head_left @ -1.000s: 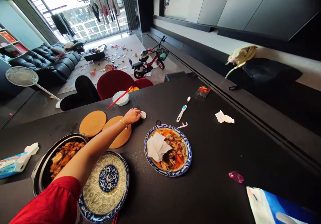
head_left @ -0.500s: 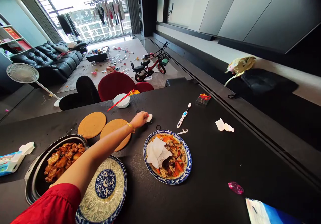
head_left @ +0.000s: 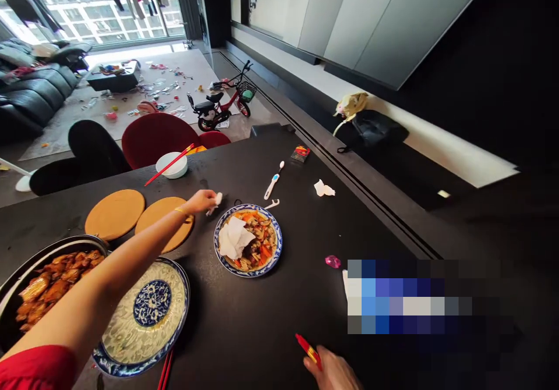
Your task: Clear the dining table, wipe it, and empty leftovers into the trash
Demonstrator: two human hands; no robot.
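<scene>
My left hand, its arm stretched across the table from the lower left, is closed on a crumpled white tissue at the tabletop. Just right of it stands a blue-rimmed plate of mushrooms and carrots, with white tissues lying on the food. At the bottom edge my right hand grips red chopsticks with gold marks; only one end shows. Below my left forearm is a patterned blue-and-white plate, and more red chopsticks poke out beneath it.
A black pot of braised meat sits at left. Two cork mats lie behind it. Farther back are a white bowl with chopsticks across it, a white toothbrush-like object and torn tissue. A pink item lies at right.
The view has swung right, so the table things sit farther left. My right hand has come into view at the bottom with red chopsticks. My left hand still grips the tissue.
</scene>
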